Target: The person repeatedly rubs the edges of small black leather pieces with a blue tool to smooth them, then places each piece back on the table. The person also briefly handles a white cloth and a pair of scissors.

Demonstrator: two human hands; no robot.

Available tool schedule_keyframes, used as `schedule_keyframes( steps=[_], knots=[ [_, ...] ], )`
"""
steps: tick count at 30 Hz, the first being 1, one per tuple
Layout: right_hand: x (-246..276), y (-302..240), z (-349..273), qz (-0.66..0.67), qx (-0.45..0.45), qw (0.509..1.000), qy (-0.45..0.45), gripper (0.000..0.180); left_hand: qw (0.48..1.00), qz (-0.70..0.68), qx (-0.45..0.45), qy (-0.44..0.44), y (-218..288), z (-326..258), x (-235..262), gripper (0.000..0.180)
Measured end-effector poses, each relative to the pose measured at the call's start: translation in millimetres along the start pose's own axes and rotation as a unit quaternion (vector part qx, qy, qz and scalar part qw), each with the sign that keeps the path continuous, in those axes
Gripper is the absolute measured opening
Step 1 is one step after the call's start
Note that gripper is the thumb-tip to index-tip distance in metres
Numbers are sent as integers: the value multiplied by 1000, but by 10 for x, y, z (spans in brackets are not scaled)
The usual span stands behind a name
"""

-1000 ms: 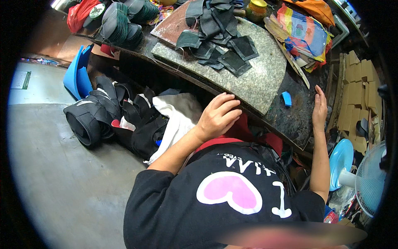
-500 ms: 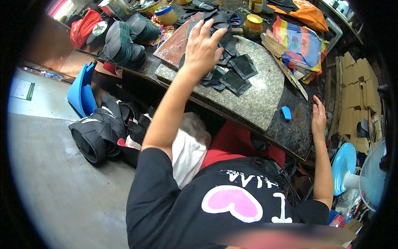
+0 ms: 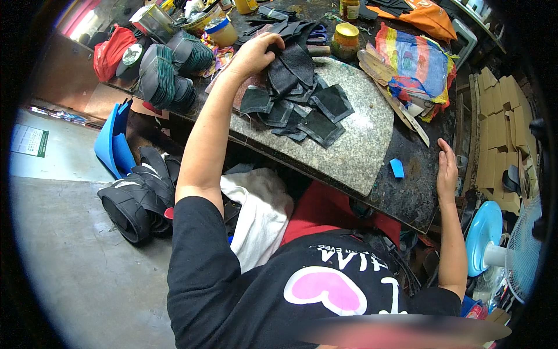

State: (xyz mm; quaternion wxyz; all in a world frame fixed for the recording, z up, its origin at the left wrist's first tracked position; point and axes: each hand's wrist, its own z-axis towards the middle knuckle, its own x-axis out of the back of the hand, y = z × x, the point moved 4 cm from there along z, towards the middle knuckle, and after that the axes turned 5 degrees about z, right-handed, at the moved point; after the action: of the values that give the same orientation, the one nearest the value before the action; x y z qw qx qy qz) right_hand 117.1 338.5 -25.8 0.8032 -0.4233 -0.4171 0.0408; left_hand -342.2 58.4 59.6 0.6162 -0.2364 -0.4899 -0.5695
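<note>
My left hand [image 3: 259, 54] reaches over the far left part of the worktop, its fingers curled around the edge of a black leather piece [image 3: 292, 67]. Below that piece lies a loose pile of small black leather patches [image 3: 321, 126], some with dark green-grey middles. They rest on a speckled stone slab [image 3: 363, 148]. My right hand [image 3: 447, 173] lies along the right edge of the dark table, fingers stretched out and holding nothing. A small blue scrap [image 3: 397, 168] sits on the tabletop to its left.
A pale curved blade-like strip [image 3: 414, 123] and a colourful mesh bag [image 3: 415, 64] lie on the right. A yellow-lidded jar [image 3: 345, 41] stands behind the slab. Bundles of grey soles [image 3: 160, 75] are at left. A blue fan [image 3: 485, 238] stands right of my forearm.
My left hand has moved left and slightly down. Its spread fingers have closed on a black leather piece, which now shows over the pile. My right hand stays almost still.
</note>
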Motion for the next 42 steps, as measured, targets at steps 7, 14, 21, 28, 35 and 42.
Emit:
schedule_keyframes(
  steps=[7, 14, 21, 28, 35, 42],
  knots=[
    [2, -27, 6, 11, -7, 1000, 3, 44, 959, 213, 189, 3, 513, 122, -258, 66],
    [9, -28, 2, 14, -16, 1000, -1, 46, 975, 182, 130, -12, 309, 201, -230, 45],
    [-2, -9, 8, 45, -39, 998, -6, 47, 994, 53, 86, -49, -41, 190, -103, 44],
    [13, -39, 15, 9, -1, 1000, 9, 40, 945, 324, 48, -2, 485, 368, -168, 53],
    [11, -70, 11, 19, 14, 999, 24, 36, 963, 203, -52, 168, 1192, 1016, -627, 51],
    [6, -48, 21, 23, 12, 999, 25, 36, 980, 68, 68, -176, 1855, 1031, -1536, 83]
  ],
)
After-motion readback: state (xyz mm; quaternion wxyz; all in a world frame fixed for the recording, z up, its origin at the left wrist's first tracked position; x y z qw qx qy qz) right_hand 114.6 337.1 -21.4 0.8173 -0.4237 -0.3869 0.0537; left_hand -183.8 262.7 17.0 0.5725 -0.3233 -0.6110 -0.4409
